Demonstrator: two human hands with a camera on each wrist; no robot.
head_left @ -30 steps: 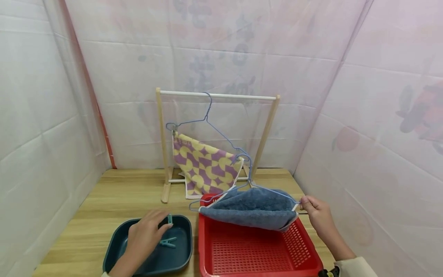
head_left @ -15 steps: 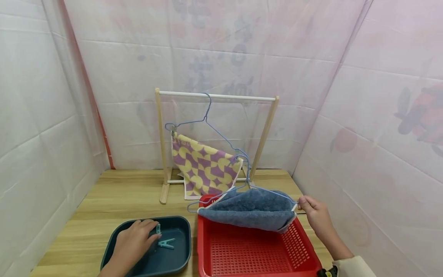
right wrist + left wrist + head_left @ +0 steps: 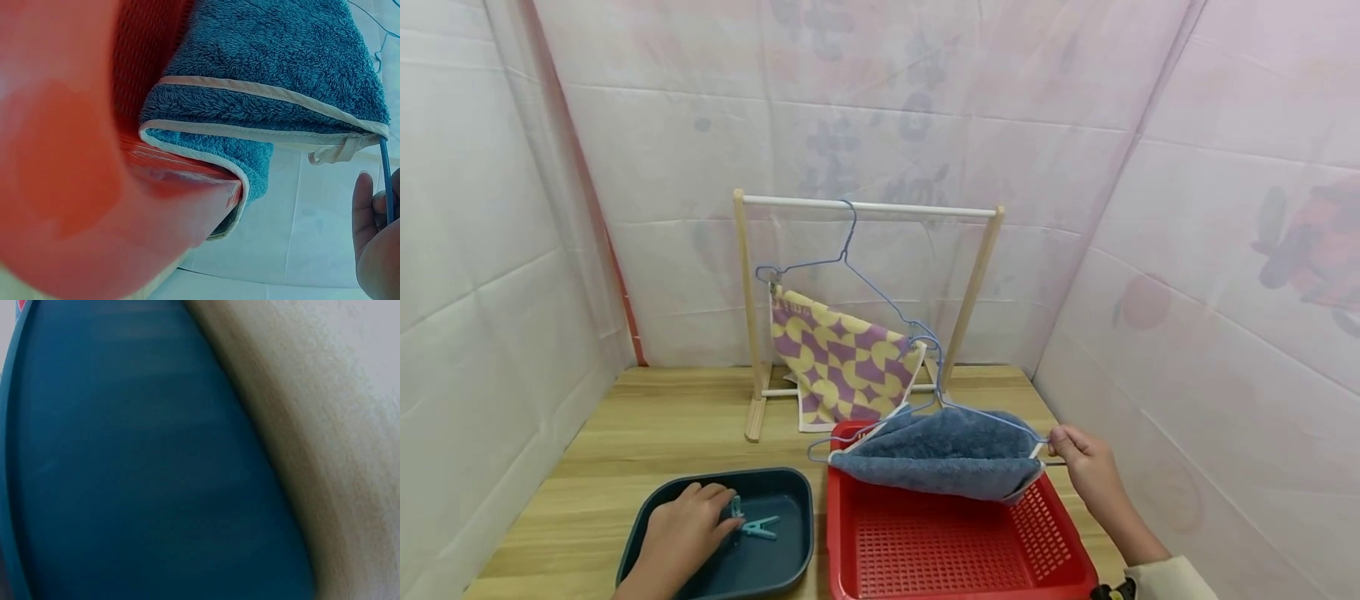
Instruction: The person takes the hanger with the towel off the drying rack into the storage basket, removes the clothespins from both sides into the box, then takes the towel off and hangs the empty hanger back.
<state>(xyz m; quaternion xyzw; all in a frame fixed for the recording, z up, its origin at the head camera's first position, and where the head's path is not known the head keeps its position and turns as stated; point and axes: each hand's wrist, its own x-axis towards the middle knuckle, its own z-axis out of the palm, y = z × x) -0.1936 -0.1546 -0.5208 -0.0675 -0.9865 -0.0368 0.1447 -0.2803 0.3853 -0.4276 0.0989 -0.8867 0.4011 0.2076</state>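
Note:
My left hand (image 3: 683,527) reaches down into a dark teal basin (image 3: 790,567), pinching a teal clothespin (image 3: 736,505) between fingers and thumb. Close to the thumb, another teal clothespin (image 3: 762,527) lies in the basin. My right hand (image 3: 1086,462) grips the right end of a blue wire hanger (image 3: 992,414). Draped on that hanger is a blue-grey towel (image 3: 940,477) with white edging, over the back of a red basket (image 3: 842,542). The right wrist view shows the towel (image 3: 281,50) beside the fingers; in the left wrist view, the basin wall (image 3: 137,456) hides the clothespins.
Behind stands a wooden drying rack (image 3: 747,300) with a white top bar. From it a second blue hanger (image 3: 880,287) hangs tilted, carrying a purple-and-yellow towel (image 3: 838,362) held by clips. White sheeting (image 3: 685,167) encloses the wooden table (image 3: 602,454) at the back and sides.
My left hand has moved left and lower into the basin, carrying the pinched clothespin with it. My right hand, the hanger and the blue-grey towel stay almost still.

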